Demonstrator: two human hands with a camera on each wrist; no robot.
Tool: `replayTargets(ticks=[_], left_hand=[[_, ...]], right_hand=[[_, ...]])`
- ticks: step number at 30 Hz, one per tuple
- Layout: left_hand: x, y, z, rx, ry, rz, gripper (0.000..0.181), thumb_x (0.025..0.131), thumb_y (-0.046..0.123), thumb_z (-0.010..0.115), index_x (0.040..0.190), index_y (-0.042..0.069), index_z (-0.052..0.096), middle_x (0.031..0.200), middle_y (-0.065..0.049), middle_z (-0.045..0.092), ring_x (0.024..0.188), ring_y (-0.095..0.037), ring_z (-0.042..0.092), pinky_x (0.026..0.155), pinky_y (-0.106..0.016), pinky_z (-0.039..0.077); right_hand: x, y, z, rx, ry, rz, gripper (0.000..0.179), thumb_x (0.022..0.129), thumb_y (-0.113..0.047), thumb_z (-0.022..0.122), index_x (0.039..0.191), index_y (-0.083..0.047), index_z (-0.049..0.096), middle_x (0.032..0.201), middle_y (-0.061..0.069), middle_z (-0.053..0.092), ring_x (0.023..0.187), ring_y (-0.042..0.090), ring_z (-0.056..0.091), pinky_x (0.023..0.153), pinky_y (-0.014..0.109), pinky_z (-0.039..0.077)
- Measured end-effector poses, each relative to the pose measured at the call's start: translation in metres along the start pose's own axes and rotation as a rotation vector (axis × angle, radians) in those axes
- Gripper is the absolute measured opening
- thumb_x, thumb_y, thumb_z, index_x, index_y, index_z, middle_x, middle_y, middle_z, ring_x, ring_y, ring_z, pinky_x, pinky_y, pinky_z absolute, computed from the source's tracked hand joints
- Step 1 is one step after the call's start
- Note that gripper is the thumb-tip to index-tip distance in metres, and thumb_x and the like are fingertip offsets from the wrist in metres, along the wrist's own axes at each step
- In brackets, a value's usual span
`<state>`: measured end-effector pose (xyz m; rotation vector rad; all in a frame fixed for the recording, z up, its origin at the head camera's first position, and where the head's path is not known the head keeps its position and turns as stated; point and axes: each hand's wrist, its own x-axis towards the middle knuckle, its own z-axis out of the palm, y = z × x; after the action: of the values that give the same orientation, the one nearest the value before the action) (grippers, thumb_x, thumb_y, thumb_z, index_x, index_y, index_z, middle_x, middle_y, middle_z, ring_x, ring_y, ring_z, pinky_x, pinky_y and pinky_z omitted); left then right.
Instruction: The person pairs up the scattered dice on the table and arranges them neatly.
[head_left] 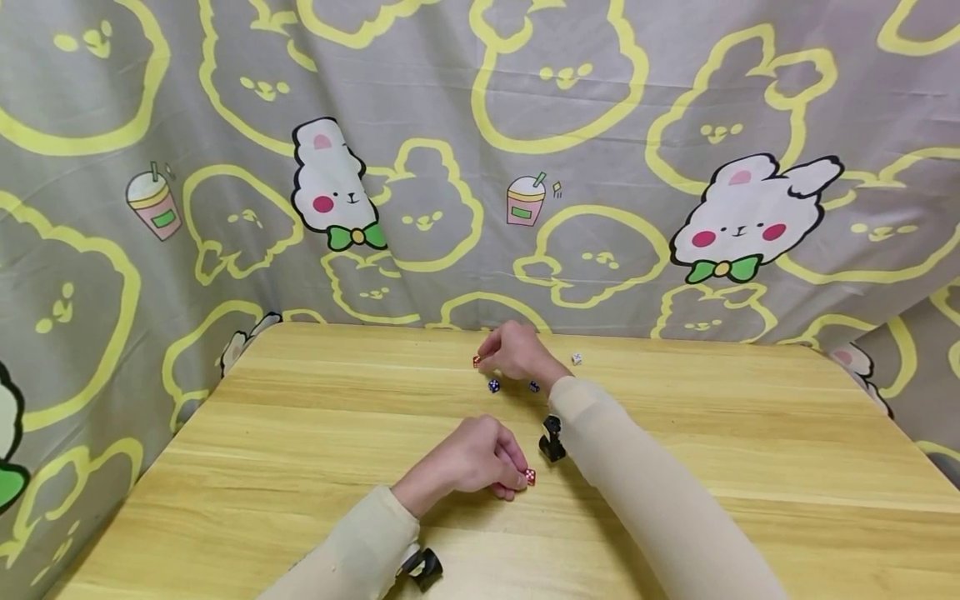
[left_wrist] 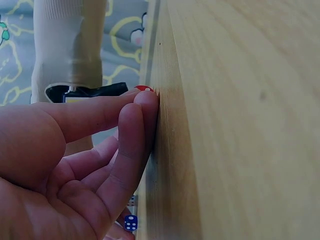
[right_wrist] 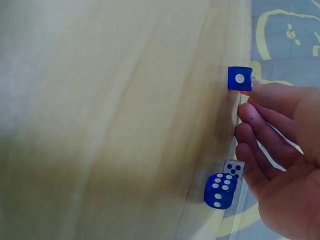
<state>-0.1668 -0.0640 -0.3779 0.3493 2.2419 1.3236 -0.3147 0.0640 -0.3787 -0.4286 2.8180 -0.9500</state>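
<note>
The left hand (head_left: 480, 457) is at the near middle of the table (head_left: 300, 467), its thumb and fingertips drawn narrow in a pinch on the near red die (head_left: 530, 477), which shows at the right of the fingers; the left wrist view has only a sliver of it, the rest hidden behind the fingertips. The right hand (head_left: 516, 350) reaches to the far side, its fingertips narrow on the far red die (head_left: 476, 361), at the hand's left. Between the two hands sit a left blue die (head_left: 493, 386) and a right blue die (head_left: 534, 387), well apart from the near red die. In the right wrist view the left blue die, one dot showing, stands in front of the far red die and covers most of it. The right blue die lies near the right wrist and, in that same view, partly covers a white die (head_left: 576, 358), which is by the far edge, to the right of the right hand. Each wrist carries a black camera mount (head_left: 552, 439), and the right sleeve (head_left: 645, 483) crosses the table's right half. A patterned grey curtain (head_left: 450, 275) hangs behind the far edge.
</note>
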Motion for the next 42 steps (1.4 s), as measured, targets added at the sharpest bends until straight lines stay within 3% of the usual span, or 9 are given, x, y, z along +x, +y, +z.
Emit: replayTargets(ticks=[5, 14, 25, 36, 42], left_hand=[[-0.0008, 0.0007, -0.0003, -0.001, 0.000, 0.003, 0.012, 0.087, -0.006, 0.080, 0.082, 0.002, 0.073, 0.078, -0.008, 0.081, 0.058, -0.014, 0.072, 0.060, -0.030, 0.062], [-0.0002, -0.0002, 0.0008, -0.010, 0.000, -0.006, 0.011, 0.086, -0.006, 0.081, 0.083, 0.002, 0.074, 0.075, -0.009, 0.079, 0.056, -0.013, 0.071, 0.060, -0.030, 0.062], [0.0003, -0.0009, 0.0018, -0.002, 0.001, -0.009, 0.012, 0.085, -0.005, 0.083, 0.083, 0.003, 0.075, 0.073, -0.008, 0.077, 0.056, -0.012, 0.070, 0.060, -0.030, 0.062], [-0.0003, -0.0005, 0.0008, 0.009, 0.006, 0.000, 0.012, 0.085, -0.005, 0.083, 0.082, 0.004, 0.074, 0.073, -0.007, 0.078, 0.056, -0.013, 0.070, 0.059, -0.030, 0.062], [-0.0005, -0.0008, 0.0005, 0.005, 0.010, 0.002, 0.011, 0.085, -0.005, 0.083, 0.083, 0.003, 0.075, 0.073, -0.008, 0.077, 0.056, -0.013, 0.070, 0.060, -0.030, 0.062]], right_hand=[[0.0000, -0.0009, 0.0014, -0.009, 0.012, -0.004, 0.009, 0.092, -0.020, 0.085, 0.100, -0.016, 0.084, 0.100, -0.003, 0.083, 0.108, 0.021, 0.069, 0.106, 0.040, 0.052], [0.0003, 0.0003, 0.0029, -0.006, 0.008, 0.010, 0.008, 0.092, -0.020, 0.085, 0.099, -0.017, 0.084, 0.101, -0.003, 0.082, 0.101, 0.018, 0.069, 0.096, 0.036, 0.057], [0.0004, 0.0012, 0.0038, -0.017, 0.017, 0.000, 0.005, 0.092, -0.022, 0.085, 0.095, -0.018, 0.085, 0.099, -0.004, 0.082, 0.101, 0.018, 0.068, 0.096, 0.037, 0.055], [-0.0006, -0.0015, 0.0034, -0.021, 0.025, -0.011, 0.004, 0.091, -0.023, 0.085, 0.093, -0.019, 0.085, 0.098, -0.003, 0.082, 0.091, 0.016, 0.067, 0.081, 0.029, 0.053], [-0.0005, -0.0021, 0.0027, -0.015, 0.025, -0.009, 0.006, 0.091, -0.026, 0.085, 0.091, -0.020, 0.084, 0.098, -0.003, 0.081, 0.090, 0.016, 0.067, 0.080, 0.030, 0.053]])
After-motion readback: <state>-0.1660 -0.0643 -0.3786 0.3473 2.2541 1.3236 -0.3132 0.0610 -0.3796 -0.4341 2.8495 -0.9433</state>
